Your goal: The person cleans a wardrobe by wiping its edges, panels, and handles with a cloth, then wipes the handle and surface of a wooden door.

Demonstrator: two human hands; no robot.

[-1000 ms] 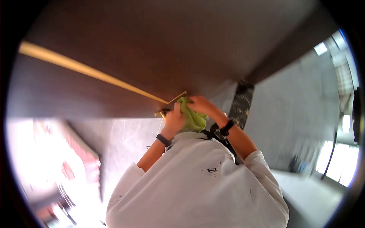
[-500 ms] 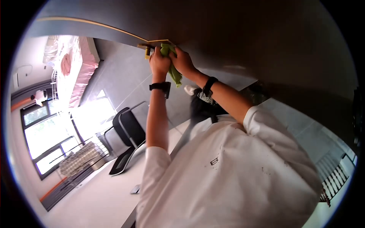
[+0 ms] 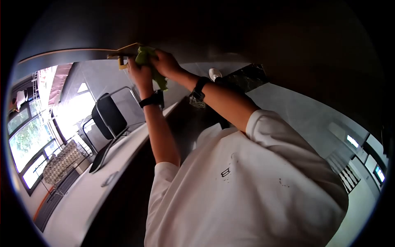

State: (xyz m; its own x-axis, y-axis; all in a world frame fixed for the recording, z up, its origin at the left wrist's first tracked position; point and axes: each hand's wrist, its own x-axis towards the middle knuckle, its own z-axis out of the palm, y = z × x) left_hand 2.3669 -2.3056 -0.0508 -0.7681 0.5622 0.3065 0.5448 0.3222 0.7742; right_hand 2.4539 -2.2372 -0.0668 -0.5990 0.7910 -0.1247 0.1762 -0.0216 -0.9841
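Note:
A green cloth [image 3: 159, 79] hangs between my two hands at the edge of a dark door-like panel [image 3: 247, 29]. My left hand [image 3: 140, 74] is closed on the cloth's left side, just right of a gold handle [image 3: 122, 62]. My right hand [image 3: 165, 64] grips the cloth's upper part, its fingers against the panel's edge. A thin gold strip [image 3: 74, 50] runs along the panel and bends near the cloth. The fingertips of both hands are partly hidden by the cloth and shadow.
A black chair [image 3: 109, 115] with a metal frame stands at the left, beside a long white surface [image 3: 90, 193]. Windows [image 3: 31, 138] and a patterned item [image 3: 63, 162] are at the far left. A white shoe [image 3: 214, 74] is below the panel; a railing [image 3: 349, 179] is at the right.
The view has swung, so the hands, cloth and handle appear farther left and higher than at first. The chair and white surface have come into view. Both hands still hold the cloth.

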